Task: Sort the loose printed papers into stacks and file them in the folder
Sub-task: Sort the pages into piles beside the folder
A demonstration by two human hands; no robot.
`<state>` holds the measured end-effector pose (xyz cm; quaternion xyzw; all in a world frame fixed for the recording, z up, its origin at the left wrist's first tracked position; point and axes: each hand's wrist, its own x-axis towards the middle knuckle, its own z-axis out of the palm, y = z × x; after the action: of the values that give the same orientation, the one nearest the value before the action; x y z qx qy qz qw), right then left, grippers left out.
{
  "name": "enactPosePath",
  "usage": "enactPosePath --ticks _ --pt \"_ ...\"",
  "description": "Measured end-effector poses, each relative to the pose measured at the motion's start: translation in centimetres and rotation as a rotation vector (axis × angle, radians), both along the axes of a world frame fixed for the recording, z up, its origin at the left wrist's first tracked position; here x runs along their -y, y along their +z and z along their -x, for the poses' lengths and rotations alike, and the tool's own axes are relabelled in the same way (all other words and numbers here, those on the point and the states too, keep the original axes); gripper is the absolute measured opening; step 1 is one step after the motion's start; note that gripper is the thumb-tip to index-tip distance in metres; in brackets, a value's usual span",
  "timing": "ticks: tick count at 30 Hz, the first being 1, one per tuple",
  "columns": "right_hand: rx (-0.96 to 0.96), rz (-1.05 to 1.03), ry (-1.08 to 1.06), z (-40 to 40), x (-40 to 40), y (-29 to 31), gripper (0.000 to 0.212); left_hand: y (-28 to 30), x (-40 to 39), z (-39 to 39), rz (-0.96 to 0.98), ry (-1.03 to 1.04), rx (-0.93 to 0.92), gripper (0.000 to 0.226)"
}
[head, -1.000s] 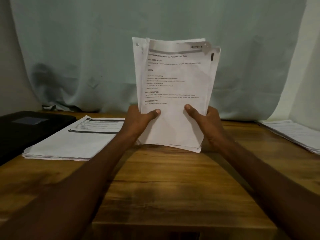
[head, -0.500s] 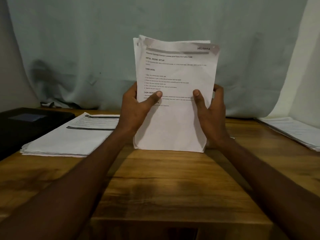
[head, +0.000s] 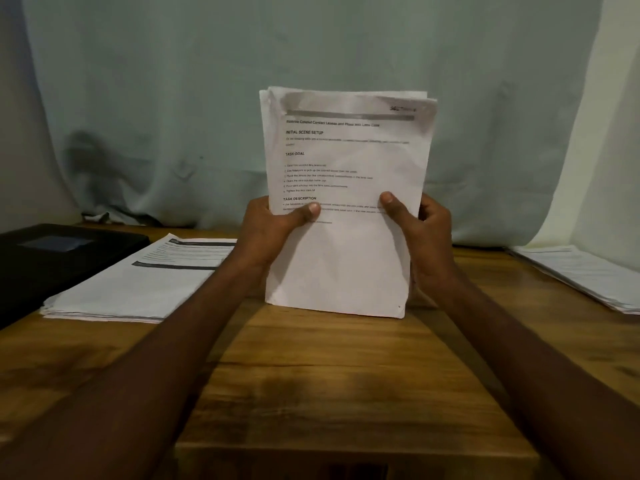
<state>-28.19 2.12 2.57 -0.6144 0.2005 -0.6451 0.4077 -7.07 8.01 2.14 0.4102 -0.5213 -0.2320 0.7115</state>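
Papers [head: 341, 244] stand upright on their bottom edge on the table [head: 332, 375], squared at the foot after hanging skewed and clear of the wood a second ago. The left hand [head: 268, 233] and right hand [head: 424, 237] grip the sheaf's sides, thumbs across the front page. Top edges remain slightly uneven, suggesting jogging is nearly finished. A flat stack [head: 138, 282] and the black folder [head: 52, 258] wait at left; another stack [head: 585, 275] lies at right.

Dim, soft picture; printed text blurs, forearms lie in shadow, edges bow with wide-angle distortion
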Motion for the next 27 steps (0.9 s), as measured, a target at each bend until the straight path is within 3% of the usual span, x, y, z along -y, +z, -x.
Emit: enactPosePath --ticks 3,5,6,9,12,15,19,23,27 --pt "-0.228 -0.109 0.143 0.6 0.7 -0.4 0.03 -0.2 0.7 -0.8 -0.025 0.046 -0.131 0.022" --pt "-0.491 -0.093 0.112 0.6 1.0 -1.4 0.023 -0.3 0.9 -1.2 -0.057 0.045 -0.196 0.023" --pt "-0.532 -0.084 0.08 0.4 1.1 -1.9 0.019 -0.3 0.9 -1.3 -0.082 0.031 -0.211 0.024" --pt "-0.365 -0.134 0.043 -0.4 1.2 -2.5 0.025 -0.4 0.6 -1.5 -0.142 -0.153 -0.255 0.033" --pt "-0.292 -0.092 -0.05 -0.4 1.6 -2.4 0.033 -1.0 0.8 -1.3 -0.177 -0.122 -0.072 0.031" --pt "-0.373 0.022 -0.095 -0.3 1.4 -2.1 0.035 -1.3 1.1 -0.6 -0.112 0.183 0.297 0.035" --pt "-0.364 0.225 -0.22 -1.4 0.5 -2.0 0.036 -0.9 1.0 0.2 0.099 0.467 0.563 0.04" --pt "-0.363 0.232 -0.26 -2.0 0.8 -2.4 0.034 -1.3 1.4 0.2 0.046 0.472 0.528 0.045" --pt "-0.61 0.148 -0.248 -2.0 1.6 -3.6 0.04 -2.3 1.9 0.4 -0.14 0.443 0.51 0.048"
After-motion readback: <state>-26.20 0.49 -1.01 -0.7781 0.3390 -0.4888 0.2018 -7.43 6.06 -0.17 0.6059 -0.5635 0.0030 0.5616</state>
